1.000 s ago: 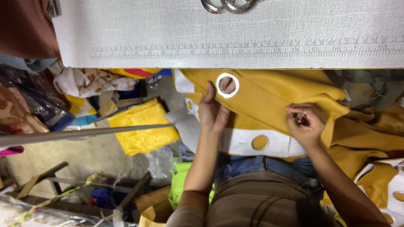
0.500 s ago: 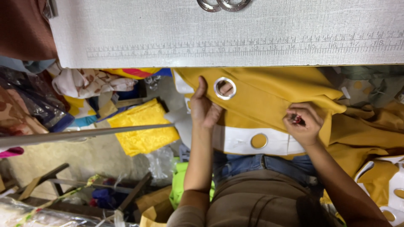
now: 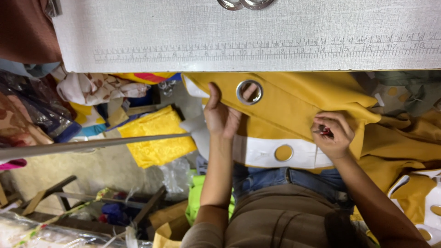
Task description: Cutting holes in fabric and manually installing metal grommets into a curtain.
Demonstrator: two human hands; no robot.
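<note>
A grey work table [image 3: 183, 32] with a printed ruler strip fills the top of the frame. Below it, centre to right, mustard curtain cloth [image 3: 298, 98] stretches left to right, its white band [image 3: 257, 154] underneath. The left hand [image 3: 221, 115] grips the cloth's left edge, fingers tucked behind a metal ring [image 3: 249, 92]. The right hand [image 3: 331, 134] pinches a small red thing, too small to tell. Clear plastic bags [image 3: 174, 174] lie lower left.
</note>
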